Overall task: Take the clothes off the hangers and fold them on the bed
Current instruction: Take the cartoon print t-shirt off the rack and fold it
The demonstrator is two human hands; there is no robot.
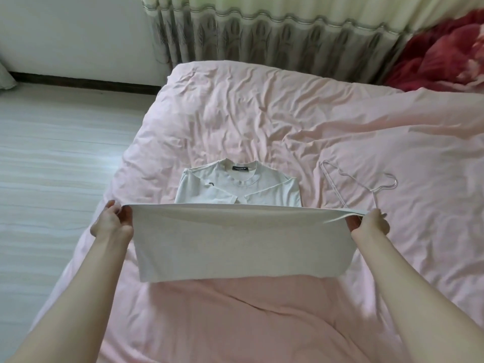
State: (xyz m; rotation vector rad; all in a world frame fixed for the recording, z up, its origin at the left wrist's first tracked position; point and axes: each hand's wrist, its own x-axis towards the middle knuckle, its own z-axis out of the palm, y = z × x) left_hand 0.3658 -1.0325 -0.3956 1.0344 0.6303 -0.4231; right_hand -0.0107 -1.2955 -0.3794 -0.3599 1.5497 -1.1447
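A pale grey T-shirt (235,239) lies on the pink bed (288,121), collar end away from me, with both sleeves folded in over the chest. Its bottom half is lifted off the bed and stretched flat between my hands. My left hand (112,221) pinches the left corner of the hem. At the right corner, my right hand (372,222) pinches the hem as well. The raised cloth hides the shirt's middle. A thin white hanger (358,182) lies bare on the sheet just right of the shirt.
A red quilt (442,53) is bunched at the bed's far right corner. Patterned curtains (275,35) hang behind the bed. Pale wooden floor (57,153) runs along the bed's left side.
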